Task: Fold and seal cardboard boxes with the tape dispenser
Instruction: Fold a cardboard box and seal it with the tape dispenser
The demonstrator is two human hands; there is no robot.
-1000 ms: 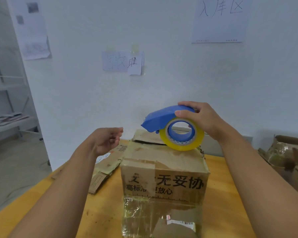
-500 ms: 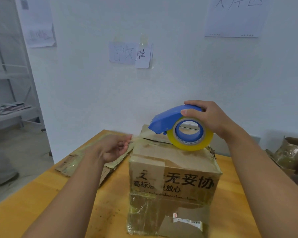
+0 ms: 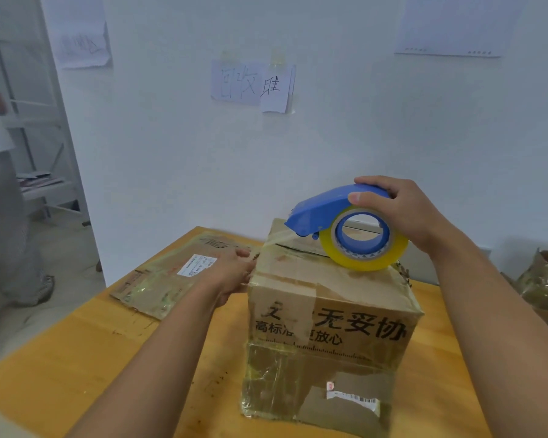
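Box: brown cardboard box (image 3: 329,298) with black printed characters on its near face stands on the yellow wooden worktop (image 3: 60,358), its top flaps folded down and old clear tape shining over the lower half.
Dispenser: blue plastic tape dispenser (image 3: 323,213) carrying a roll of yellowish clear tape (image 3: 361,260) sits on the box's top near the far edge, nose pointing left.
Tape strip: a thin clear strip runs from the dispenser's nose down to the box's upper left edge (it is faint against the wall).
Right hand: right hand (image 3: 402,210) grips the dispenser from above, fingers curled over the blue hood and the thumb on its near side.
Left hand: left hand (image 3: 234,273) lies against the box's left side near the top edge, fingers pressed to the cardboard; whether it pinches the tape end I cannot tell.
Beside the box: flattened taped cardboard sheet (image 3: 171,273) with a white label lies on the worktop to the left, partly under the left hand.
Wall: white wall (image 3: 329,137) behind carries handwritten paper notes (image 3: 253,85).
Right edge: crumpled taped cardboard (image 3: 544,279) shows at the frame's border.
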